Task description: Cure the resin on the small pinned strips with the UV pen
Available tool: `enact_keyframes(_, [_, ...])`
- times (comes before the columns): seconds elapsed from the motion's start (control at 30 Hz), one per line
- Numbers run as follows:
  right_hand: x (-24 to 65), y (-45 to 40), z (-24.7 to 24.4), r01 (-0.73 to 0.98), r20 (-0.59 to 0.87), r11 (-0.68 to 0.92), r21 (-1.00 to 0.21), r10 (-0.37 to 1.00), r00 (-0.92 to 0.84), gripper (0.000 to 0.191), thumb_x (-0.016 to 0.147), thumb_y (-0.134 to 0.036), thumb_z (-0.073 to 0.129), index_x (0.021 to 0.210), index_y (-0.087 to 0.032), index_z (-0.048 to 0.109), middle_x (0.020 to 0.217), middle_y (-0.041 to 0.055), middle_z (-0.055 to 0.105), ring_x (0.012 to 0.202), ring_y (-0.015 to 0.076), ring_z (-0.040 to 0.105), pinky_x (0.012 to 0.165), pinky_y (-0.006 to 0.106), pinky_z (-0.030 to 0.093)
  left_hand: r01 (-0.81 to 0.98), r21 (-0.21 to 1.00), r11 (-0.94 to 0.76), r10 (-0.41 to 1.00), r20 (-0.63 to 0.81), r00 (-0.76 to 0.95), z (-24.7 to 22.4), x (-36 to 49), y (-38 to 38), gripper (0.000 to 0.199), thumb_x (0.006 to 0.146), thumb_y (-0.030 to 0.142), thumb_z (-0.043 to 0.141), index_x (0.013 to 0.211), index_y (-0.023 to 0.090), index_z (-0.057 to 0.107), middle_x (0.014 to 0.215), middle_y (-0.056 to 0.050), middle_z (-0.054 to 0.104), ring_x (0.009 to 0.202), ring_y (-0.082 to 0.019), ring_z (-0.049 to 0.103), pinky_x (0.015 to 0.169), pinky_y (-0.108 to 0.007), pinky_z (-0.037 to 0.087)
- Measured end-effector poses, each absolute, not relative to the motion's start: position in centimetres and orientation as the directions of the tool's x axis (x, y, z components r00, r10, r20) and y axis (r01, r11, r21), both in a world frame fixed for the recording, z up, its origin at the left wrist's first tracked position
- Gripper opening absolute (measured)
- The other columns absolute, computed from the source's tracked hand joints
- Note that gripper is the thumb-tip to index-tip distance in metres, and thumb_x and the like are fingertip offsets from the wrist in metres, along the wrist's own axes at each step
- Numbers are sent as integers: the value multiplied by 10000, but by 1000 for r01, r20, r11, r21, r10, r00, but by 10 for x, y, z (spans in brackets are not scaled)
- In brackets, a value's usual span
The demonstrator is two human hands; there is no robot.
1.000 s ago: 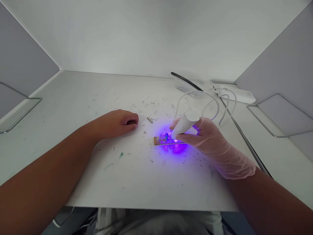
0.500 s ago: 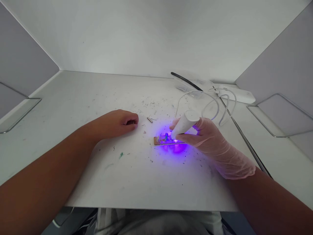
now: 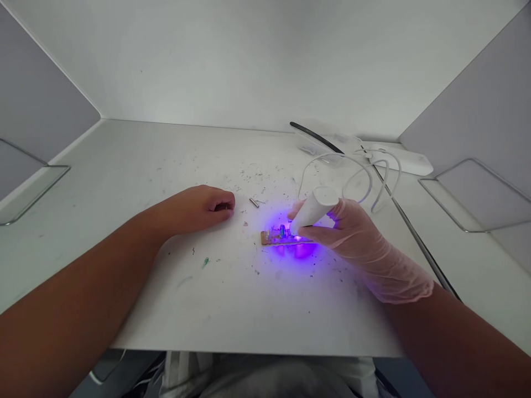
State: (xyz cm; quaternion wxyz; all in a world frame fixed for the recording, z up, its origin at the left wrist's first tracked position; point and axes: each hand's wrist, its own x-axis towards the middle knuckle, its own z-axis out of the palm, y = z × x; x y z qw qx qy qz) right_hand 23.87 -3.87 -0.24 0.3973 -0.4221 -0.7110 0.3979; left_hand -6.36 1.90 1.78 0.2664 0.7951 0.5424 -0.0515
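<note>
My right hand [image 3: 346, 229], in a thin translucent glove, grips a white cylindrical lamp [image 3: 317, 204] between thumb and fingers. Purple-blue light spreads from its lower end onto a small flat piece [image 3: 265, 238] with a tan end and clear and blue parts on top, lying on the white table [image 3: 249, 309]. The lamp and fingers cover the right part of that piece. My bare left hand [image 3: 207, 209] rests on the table to the left, its fingers curled in; whether anything is inside them is hidden. A short metal cylinder [image 3: 254, 203] lies between my hands.
A white cable [image 3: 371, 182] loops behind my right hand towards a long white device [image 3: 404, 160]. A clear plastic bag with a black strip [image 3: 315, 137] lies at the back. Small dark crumbs and a green smear [image 3: 206, 262] mark the table. Wire frames stand at both sides.
</note>
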Motion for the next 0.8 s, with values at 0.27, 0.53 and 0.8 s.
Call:
enact_keyframes(0.27, [238,-38,-3,296,242,342,-892,913,-328,45,774,-257,763,793,-222,743,843,28,781,773,209,744,735,393,613,893,369,-259,838,-374,398,18,-62,19,142,860,338,534,769,230,535,707,6,508,628,-136,410,563,-304,332])
enact_keyframes(0.53, [239,-39,-1,331,235,342,-880,917,-322,96,776,-273,771,857,-224,753,851,33,787,784,214,738,729,392,599,892,367,-263,835,-377,401,18,-62,18,143,864,341,529,774,231,541,708,7,514,627,-135,418,563,-299,342])
enact_keyframes(0.8, [238,-39,0,307,228,331,-893,917,-327,67,771,-281,758,794,-222,737,850,40,786,783,222,743,739,410,605,887,367,-279,836,-363,413,17,-63,19,147,857,353,530,777,231,544,706,3,516,626,-137,423,560,-300,340])
